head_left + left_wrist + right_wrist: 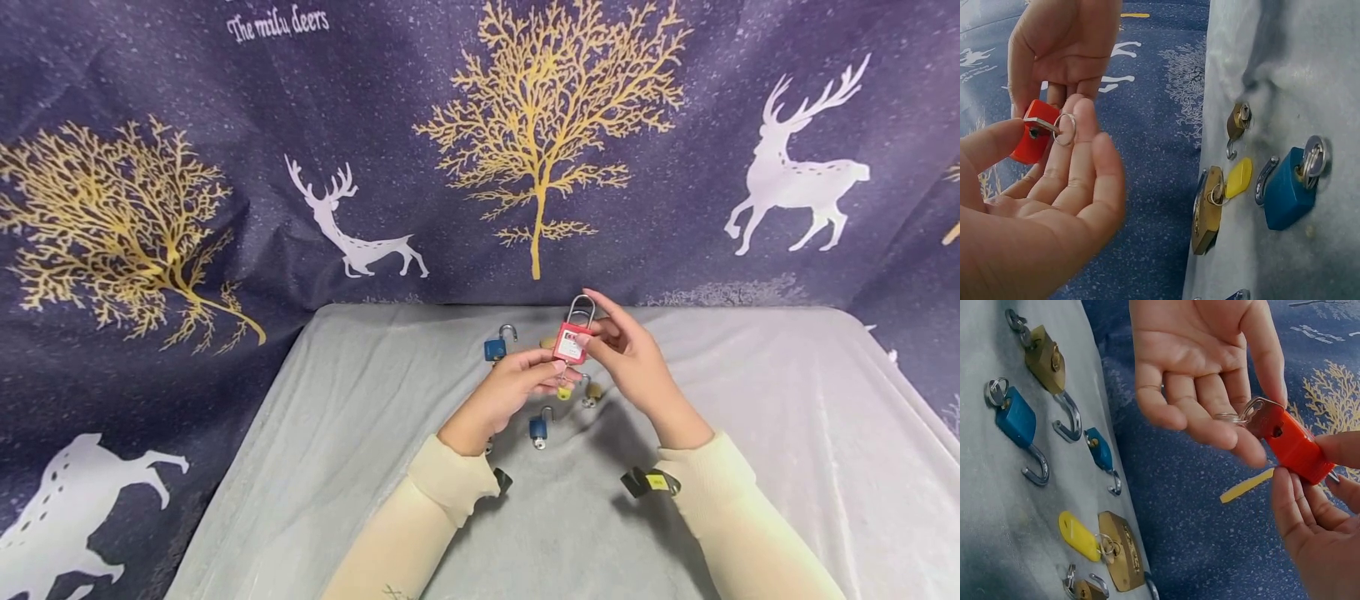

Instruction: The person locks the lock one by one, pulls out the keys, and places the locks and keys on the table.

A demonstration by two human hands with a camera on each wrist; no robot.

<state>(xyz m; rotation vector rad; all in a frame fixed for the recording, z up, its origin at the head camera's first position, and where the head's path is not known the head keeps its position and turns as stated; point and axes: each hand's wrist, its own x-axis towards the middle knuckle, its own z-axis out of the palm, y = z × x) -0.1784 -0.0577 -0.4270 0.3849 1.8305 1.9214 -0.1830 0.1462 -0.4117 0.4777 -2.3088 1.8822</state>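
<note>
Cream sleeves (450, 500) fill the bottom of the head view, and beyond them both hands meet above the grey bench (787, 433). Right hand (637, 358) pinches the body of a red padlock (570, 343), shackle up and closed. Left hand (510, 392) has its fingers curled at the lock's underside. Around them on the bench lie two blue padlocks (495, 346) (538, 427) and a brass one (592, 392), partly hidden by the hands. A deer-and-tree cloth (225, 208) hangs behind.

From the left wrist, the left hand (1041, 212) lies half open, thumb and forefinger pinching a key (1040, 125) set in the red padlock's (1030, 139) base, its ring (1064, 129) over the fingertips. The right hand (1063, 47) grips the lock from behind. This view also shows a yellow tag (1238, 178) on a large brass padlock (1207, 209), a smaller brass one (1238, 122) and a blue one (1288, 190).

From the right wrist, the right hand's (1313, 531) thumb and fingers clasp the red padlock (1294, 447). The left hand (1204, 369) shows its open palm, fingertips at the key (1260, 415). Both blue padlocks (1016, 419) (1100, 450) here have open shackles.
</note>
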